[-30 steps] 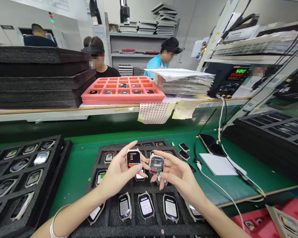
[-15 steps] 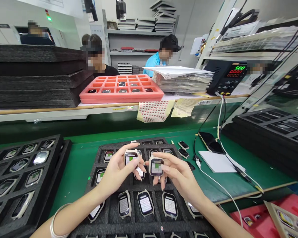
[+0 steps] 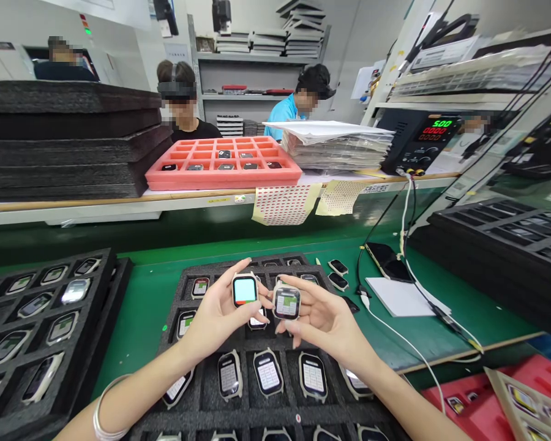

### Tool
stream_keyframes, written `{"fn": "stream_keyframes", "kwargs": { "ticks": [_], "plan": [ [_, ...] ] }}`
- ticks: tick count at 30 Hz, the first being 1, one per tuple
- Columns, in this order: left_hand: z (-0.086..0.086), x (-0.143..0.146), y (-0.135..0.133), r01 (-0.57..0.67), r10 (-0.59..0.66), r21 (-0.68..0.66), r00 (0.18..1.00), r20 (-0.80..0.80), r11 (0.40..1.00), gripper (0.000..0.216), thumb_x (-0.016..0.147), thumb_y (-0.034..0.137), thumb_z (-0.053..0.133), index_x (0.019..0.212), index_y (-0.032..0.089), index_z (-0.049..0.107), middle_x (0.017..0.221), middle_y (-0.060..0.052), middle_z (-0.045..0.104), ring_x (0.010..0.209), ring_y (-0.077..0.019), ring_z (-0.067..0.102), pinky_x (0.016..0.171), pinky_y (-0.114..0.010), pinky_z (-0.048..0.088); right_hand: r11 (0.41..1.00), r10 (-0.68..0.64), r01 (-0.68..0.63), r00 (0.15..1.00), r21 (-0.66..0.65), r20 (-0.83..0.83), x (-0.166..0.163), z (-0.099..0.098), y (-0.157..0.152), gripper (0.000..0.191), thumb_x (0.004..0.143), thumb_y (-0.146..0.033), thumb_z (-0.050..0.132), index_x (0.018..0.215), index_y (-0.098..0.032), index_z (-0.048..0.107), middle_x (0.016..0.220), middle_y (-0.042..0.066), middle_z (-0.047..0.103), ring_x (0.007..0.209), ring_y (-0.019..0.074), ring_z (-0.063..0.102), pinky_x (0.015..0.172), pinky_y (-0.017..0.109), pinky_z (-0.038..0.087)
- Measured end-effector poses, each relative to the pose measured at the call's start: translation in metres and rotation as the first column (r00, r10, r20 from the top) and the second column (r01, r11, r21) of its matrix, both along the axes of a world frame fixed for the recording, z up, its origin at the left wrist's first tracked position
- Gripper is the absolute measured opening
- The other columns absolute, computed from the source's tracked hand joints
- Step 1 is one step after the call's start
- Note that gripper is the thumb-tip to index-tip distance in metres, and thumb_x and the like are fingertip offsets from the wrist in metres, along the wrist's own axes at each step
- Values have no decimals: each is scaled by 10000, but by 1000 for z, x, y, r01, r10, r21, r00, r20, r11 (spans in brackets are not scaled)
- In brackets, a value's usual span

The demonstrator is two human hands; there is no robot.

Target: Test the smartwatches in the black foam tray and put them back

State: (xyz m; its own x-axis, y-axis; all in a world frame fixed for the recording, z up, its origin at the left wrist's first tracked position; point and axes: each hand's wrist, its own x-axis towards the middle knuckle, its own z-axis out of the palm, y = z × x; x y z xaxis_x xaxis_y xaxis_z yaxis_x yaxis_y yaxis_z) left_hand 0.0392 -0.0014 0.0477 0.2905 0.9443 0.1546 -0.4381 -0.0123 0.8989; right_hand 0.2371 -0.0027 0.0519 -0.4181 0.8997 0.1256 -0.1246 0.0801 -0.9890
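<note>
My left hand (image 3: 218, 318) holds a smartwatch body (image 3: 245, 290) upright, its screen lit green with a red band. My right hand (image 3: 324, 318) holds a second watch body (image 3: 286, 302) beside it, showing a grid of small cells. Both hands hover above a black foam tray (image 3: 197, 398) on the green bench. The tray's pockets hold several watch bodies with lit screens (image 3: 268, 372). A silver bangle (image 3: 101, 409) sits on my left wrist.
Another black foam tray (image 3: 96, 318) of watches lies at the left. A phone (image 3: 387, 261), a white pad (image 3: 397, 296) and white cables (image 3: 408, 349) lie at the right. On the shelf behind stand a red tray (image 3: 220, 179), stacked foam (image 3: 68, 147), papers (image 3: 340, 147) and a power supply (image 3: 425, 144). Other people sit beyond.
Both watch screens changed: the left from dark text to green, the right to a cell grid. My hands dipped slightly, then lifted again, staying close together over the tray.
</note>
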Motion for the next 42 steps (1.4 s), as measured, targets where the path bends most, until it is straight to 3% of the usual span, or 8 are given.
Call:
{"fn": "stream_keyframes", "kwargs": {
  "ticks": [5, 9, 14, 17, 20, 32, 36, 42],
  "plan": [
    [-6, 0, -4, 55, -55, -28, 998, -11, 998, 785, 741, 112, 733, 1394, 238, 316, 1115, -87, 559, 889, -196, 636, 774, -326, 548, 999, -30, 22, 984, 46, 174, 14, -3, -2, 592, 807, -213, 687, 1345, -246, 442, 1047, 92, 679, 742, 197, 696, 523, 262, 568],
    [-16, -4, -6, 79, -81, -28, 994, -69, 996, 804, 795, 157, 681, 1426, 288, 200, 1082, -58, 540, 930, -213, 635, 826, -376, 532, 948, -245, 98, 830, 302, 501, 45, -8, 3, 486, 808, -313, 684, 1266, -248, 533, 1088, 82, 672, 746, 200, 670, 722, 367, 577],
    [-31, -28, -1, 16, 108, 206, 809, -578, 978, 534, 823, 186, 609, 1286, 266, 355, 1155, -71, 541, 1020, -245, 602, 909, -431, 473, 844, -386, -78, 597, 530, 703, 86, -26, 18, 398, 819, -402, 652, 1178, -241, 591, 1355, 106, 508, 1282, 321, 429, 1065, 517, 349],
    [-34, -45, 2, 128, 324, 424, 463, -825, 897, 367, 785, 210, 637, 1118, 233, 484, 1155, -75, 558, 1098, -288, 522, 946, -472, 404, 855, -323, -208, 505, 476, 800, 102, -35, 21, 409, 867, -430, 581, 1224, -231, 572, 1462, 114, 382, 1375, 328, 288, 1097, 543, 286],
    [-36, -55, 2, 271, 376, 450, 284, -882, 851, 252, 784, 239, 629, 1010, 209, 519, 1079, -66, 566, 1042, -282, 512, 894, -452, 402, 860, -275, -283, 442, 424, 854, 108, -33, 17, 471, 895, -457, 535, 1318, -251, 514, 1515, 91, 302, 1406, 328, 211, 1107, 541, 270],
    [-3, -21, 6, 518, 461, 410, 34, -887, 751, 190, 838, 248, 577, 1002, 157, 548, 1033, -97, 584, 993, -288, 508, 849, -424, 389, 736, -291, -532, 311, 420, 905, 43, -13, 27, 360, 823, -350, 664, 1081, -99, 663, 1375, 214, 467, 1356, 376, 301, 1081, 528, 299],
    [-8, 12, 16, 609, 514, 346, -121, -849, 714, 343, 752, 269, 716, 1004, 70, 597, 1034, -187, 604, 1004, -355, 530, 863, -477, 406, 724, -255, -599, 226, 341, 940, 32, -2, 37, 405, 722, -357, 769, 1000, -76, 677, 1324, 240, 507, 1271, 401, 411, 1025, 526, 359],
    [-24, 29, 22, 567, 548, 406, -98, -831, 717, 466, 657, 293, 817, 964, 0, 623, 962, -239, 632, 933, -385, 588, 823, -518, 453, 783, -158, -558, 252, 277, 955, 32, 7, 37, 422, 660, -274, 815, 1005, -73, 676, 1415, 265, 396, 1347, 400, 302, 1068, 527, 293]
  ]
}}
